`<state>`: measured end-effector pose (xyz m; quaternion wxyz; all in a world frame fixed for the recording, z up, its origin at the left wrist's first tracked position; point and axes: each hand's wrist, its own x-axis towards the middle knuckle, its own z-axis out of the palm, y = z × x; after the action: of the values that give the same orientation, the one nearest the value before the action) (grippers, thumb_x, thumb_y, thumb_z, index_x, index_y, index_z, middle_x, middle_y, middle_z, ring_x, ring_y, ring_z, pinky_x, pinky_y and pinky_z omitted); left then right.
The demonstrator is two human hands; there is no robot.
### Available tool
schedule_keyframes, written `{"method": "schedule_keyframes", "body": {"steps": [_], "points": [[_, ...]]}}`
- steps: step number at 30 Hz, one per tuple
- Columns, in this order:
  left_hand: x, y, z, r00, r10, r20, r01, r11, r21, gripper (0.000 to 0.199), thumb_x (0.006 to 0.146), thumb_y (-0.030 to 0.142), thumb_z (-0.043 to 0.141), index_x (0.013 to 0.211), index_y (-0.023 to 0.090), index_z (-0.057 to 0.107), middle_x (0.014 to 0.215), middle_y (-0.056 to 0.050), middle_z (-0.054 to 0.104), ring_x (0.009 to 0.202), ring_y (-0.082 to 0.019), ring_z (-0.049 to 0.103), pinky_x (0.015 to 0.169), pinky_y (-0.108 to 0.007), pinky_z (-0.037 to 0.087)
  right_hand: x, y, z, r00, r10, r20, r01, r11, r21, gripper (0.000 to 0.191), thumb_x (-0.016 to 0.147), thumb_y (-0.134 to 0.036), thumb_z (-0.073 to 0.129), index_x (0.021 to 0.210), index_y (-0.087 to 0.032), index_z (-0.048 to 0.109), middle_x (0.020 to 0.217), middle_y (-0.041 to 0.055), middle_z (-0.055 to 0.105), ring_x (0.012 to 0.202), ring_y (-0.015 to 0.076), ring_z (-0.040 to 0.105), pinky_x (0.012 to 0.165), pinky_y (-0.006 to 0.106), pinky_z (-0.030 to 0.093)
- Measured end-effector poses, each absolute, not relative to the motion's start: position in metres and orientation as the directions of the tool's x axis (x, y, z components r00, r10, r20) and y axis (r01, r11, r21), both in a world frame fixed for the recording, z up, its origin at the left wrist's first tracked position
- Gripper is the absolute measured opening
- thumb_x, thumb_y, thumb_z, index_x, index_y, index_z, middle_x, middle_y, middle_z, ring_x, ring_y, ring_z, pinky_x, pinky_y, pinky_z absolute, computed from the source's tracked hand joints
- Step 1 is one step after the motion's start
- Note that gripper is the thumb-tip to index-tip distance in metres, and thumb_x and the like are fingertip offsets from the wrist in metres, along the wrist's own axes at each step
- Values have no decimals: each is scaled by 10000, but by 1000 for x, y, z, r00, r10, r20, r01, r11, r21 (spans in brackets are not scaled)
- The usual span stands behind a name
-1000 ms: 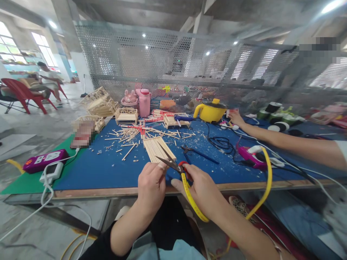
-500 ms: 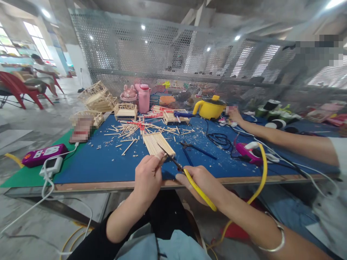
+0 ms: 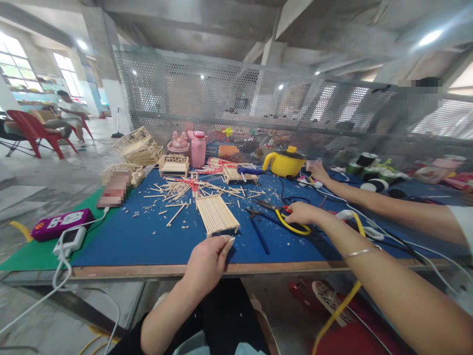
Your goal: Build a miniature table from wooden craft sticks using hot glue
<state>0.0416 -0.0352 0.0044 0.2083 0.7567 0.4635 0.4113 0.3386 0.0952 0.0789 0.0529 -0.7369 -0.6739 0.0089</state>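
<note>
My left hand [image 3: 209, 259] is closed in a pinch on a short pale wooden stick [image 3: 229, 243] at the table's front edge. Just beyond it a small slatted stick panel [image 3: 217, 215] stands low on the blue mat. To the right, my right hand [image 3: 305, 214] has its fingers closed on the handle of yellow-handled scissors [image 3: 300, 230], whose dark blades point left, low over the mat. Blue-handled pliers [image 3: 259, 231] lie next to the scissors, between the panel and my right hand. My right fingertips are partly hidden.
Loose sticks [image 3: 177, 189] and scraps lie behind the panel. Small stick frames [image 3: 173, 165] stand farther back near a pink bottle [image 3: 198, 149] and a yellow pot [image 3: 287, 162]. A co-worker's arm [image 3: 380, 197] reaches in from the right, over cables. A phone [image 3: 114, 190] lies left.
My right hand has carried the scissors away from my left hand, rightward and onto the mat side beyond the pliers. My left hand has shifted slightly nearer me, still pinching.
</note>
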Motion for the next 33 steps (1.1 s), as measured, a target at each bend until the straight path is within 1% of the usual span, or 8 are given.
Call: {"method": "schedule_keyframes", "body": {"steps": [4,10,18,21,23,26,29,33], "points": [[35,-41,6,149,869,473,447,-485,751,255,933,310,406,912,207,638,840,-40,695,783,-160,629,727,-235,461,322,95,87,76,995,60,997,-77,12,94,609,-171,695,550,-122,641,685,182,674,729,300,664,618,348,416],[-5,-18,9,-360,872,330,232,-259,938,348,893,482,423,729,191,518,613,23,534,572,-118,500,543,-209,408,291,61,50,-164,981,99,986,163,20,271,818,-190,522,1056,-147,644,1026,170,680,941,270,642,792,353,449],[-13,28,20,-152,970,-188,-148,166,975,234,808,356,573,738,195,418,712,20,589,383,-40,368,364,-175,226,283,60,20,-81,939,334,982,132,-133,237,890,-192,361,901,-143,593,908,152,653,876,249,613,798,357,445],[-5,33,25,-118,966,-231,-228,200,953,210,826,359,534,776,190,420,729,9,580,367,-25,365,349,-159,186,282,54,24,40,887,459,915,152,-374,245,912,-270,319,1003,-169,523,837,95,623,788,222,597,739,345,457],[-3,36,27,-99,965,-244,-278,209,938,222,810,369,553,786,178,442,703,16,556,365,-14,343,348,-149,163,279,48,28,194,849,491,741,202,-641,233,886,-351,379,1010,-193,497,720,27,561,643,189,547,616,314,446],[-1,42,29,-84,964,-250,-311,213,926,255,741,342,641,728,160,464,590,53,478,361,-4,305,349,-141,146,270,38,34,309,893,327,273,246,-930,242,799,-446,518,893,-226,482,615,-53,441,465,109,398,420,227,317],[1,48,28,-105,963,-249,-304,207,930,290,674,288,705,656,164,443,484,99,356,350,-3,261,352,-142,129,263,28,40,164,980,115,-121,136,-983,311,687,-442,662,767,-221,459,563,-91,349,407,52,260,365,170,207],[-1,55,27,-157,963,-218,-254,174,952,284,682,270,697,644,170,434,466,105,326,357,-10,257,358,-146,146,259,17,38,-48,999,-15,-295,-29,-955,332,650,-388,722,876,-205,563,551,-103,283,413,37,176,345,133,159]]}}
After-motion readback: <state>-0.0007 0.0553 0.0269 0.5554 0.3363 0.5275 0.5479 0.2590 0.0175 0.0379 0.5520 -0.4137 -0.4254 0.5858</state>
